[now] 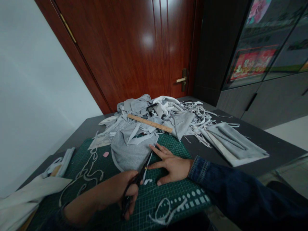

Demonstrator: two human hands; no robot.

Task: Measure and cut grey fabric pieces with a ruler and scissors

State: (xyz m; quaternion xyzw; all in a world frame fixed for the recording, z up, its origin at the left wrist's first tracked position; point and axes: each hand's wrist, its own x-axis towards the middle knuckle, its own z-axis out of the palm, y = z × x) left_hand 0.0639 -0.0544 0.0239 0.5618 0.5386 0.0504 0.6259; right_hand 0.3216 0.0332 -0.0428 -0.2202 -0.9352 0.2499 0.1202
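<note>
fabric heap [160, 110] blocking the back, bare mat [154, 195] right of scissors [137, 178]

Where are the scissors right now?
In the head view, the black-handled scissors are in the left hand, below and left of the picture's centre, over the green cutting mat, beside the grey fabric piece.

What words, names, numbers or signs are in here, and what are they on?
None can be read.
Ruler: marks too small to read.
Red picture, upper right: too blurred to tell if there's writing.
Green mat: nothing readable.
</note>
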